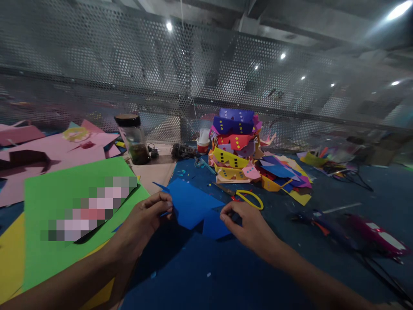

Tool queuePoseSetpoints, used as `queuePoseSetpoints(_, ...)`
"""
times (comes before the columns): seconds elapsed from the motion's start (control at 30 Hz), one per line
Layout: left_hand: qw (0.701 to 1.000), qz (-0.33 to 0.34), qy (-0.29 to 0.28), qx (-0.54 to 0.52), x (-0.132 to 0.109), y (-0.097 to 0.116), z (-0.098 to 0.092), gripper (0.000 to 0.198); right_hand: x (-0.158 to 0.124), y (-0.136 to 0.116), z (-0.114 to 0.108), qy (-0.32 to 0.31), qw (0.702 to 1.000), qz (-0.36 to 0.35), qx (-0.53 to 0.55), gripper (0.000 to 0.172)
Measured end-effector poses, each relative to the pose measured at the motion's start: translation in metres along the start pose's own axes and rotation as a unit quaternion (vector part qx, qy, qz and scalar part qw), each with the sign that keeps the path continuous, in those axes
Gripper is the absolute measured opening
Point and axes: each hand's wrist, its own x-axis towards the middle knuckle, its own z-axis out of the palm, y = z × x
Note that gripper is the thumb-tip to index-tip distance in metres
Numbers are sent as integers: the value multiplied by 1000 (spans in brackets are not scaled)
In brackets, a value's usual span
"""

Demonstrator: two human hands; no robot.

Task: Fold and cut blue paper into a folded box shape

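Observation:
A piece of blue paper [192, 204] with cut, pointed edges is spread between my hands above the dark blue tabletop. My left hand [150, 219] pinches its left edge, thumb and fingers closed. At the paper's right corner, my right hand [247, 221] is closed in a pinch on the same sheet. Just beyond my right hand lies a pair of scissors [250, 198] with yellow handles. To the left of my left hand, a green sheet [79, 172] bears a dark-edged, flat object [93, 211] whose surface is pixelated.
A stack of decorated paper bands [235, 142] stands ahead, beside coloured paper scraps [285, 172]. A black-lidded jar [134, 140] and a paper cup [203, 145] stand further back. Pink sheets [74, 150] cover the left. A magenta device [377, 234] with cables lies right. Perforated metal panels [209, 64] rise behind.

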Motion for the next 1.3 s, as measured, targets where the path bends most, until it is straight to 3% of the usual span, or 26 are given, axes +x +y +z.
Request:
queuePoseSetpoints(0.5, 1000, -3, -20, -13, 1, -4, -1, 20, 0, 3, 2, 3, 1000, -2, -5, 11)
queuePoseSetpoints(1.13, 1000, -9, 28, -6, 10, -10, -6, 30, 0, 2, 0, 26, 999, 30, -9, 10)
queuePoseSetpoints(1.3, 998, 9, 42, 34, 4, -5, -1, 30, -1, 2, 1, 54, 997, -2, -52, 9)
